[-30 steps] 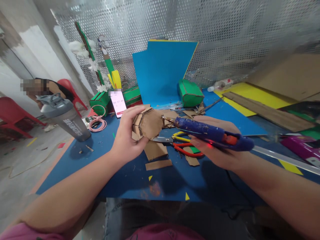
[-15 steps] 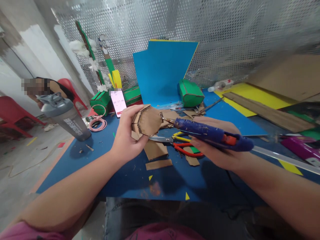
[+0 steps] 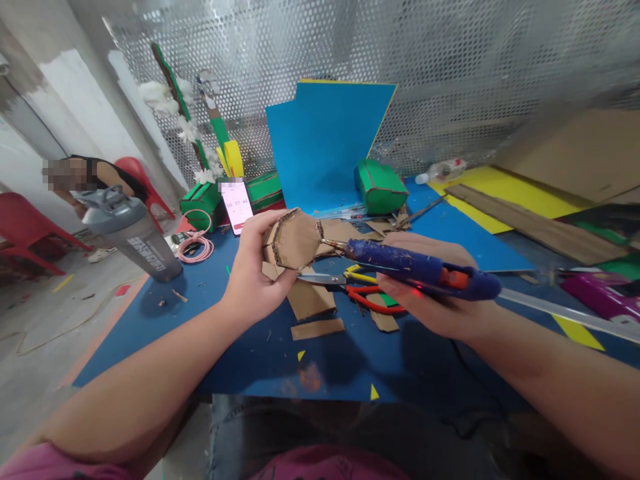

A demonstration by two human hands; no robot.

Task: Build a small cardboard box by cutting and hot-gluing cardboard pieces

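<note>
My left hand [image 3: 257,270] is closed around a small many-sided cardboard box [image 3: 299,241], its flat face turned toward me. In my right hand [image 3: 435,293] is a blue hot glue gun [image 3: 400,259] with a clear glue stick [image 3: 565,313] sticking out of its back. The gun's metal nozzle meets the right edge of the cardboard face, touching or very near it. Below the hands lie scissors [image 3: 375,303] with red and yellow handles, partly hidden by my right hand. Cardboard scraps [image 3: 313,300] lie beside the blades.
A grey shaker bottle [image 3: 137,233], a coiled pink cable [image 3: 196,247] and a phone [image 3: 237,205] stand or lie at left. Behind are a green box [image 3: 381,187] and a blue board [image 3: 330,140]. Cardboard strips [image 3: 520,220] lie right. A person [image 3: 103,177] sits beyond the table.
The glue gun has shifted slightly left and its rear end has risen a little. The cardboard box has tilted slightly in my left hand. A red light now shows on the gun.
</note>
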